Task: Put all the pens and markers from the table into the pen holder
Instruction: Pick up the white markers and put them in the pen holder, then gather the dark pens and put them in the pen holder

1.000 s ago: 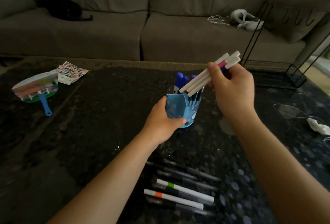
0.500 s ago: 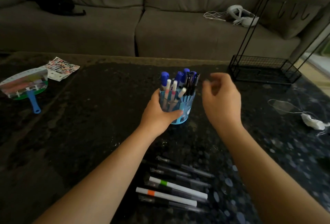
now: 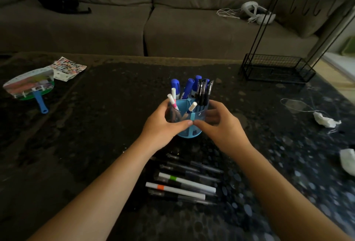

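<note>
A blue pen holder (image 3: pixel 189 132) stands mid-table, filled with blue-capped markers (image 3: pixel 189 85), black pens (image 3: pixel 203 91) and white markers (image 3: pixel 172 99). My left hand (image 3: pixel 163 123) wraps its left side and my right hand (image 3: pixel 219 123) wraps its right side, thumbs meeting at the front. Nearer to me on the dark table (image 3: pixel 96 125), between my forearms, lie a white marker with a green band (image 3: pixel 187 181), a white marker with an orange band (image 3: pixel 174 190) and several dark pens (image 3: pixel 192 165).
A hand fan with a blue handle (image 3: pixel 28 89) and a printed sheet (image 3: pixel 66 67) lie far left. A black wire rack (image 3: pixel 276 69) stands at the back right. Crumpled white tissue (image 3: pixel 324 121) and a cable lie right. A grey sofa (image 3: pixel 172 25) runs behind.
My right hand dropped the white markers into the holder, then came down and closed on the holder's right side. My left hand stayed on the holder.
</note>
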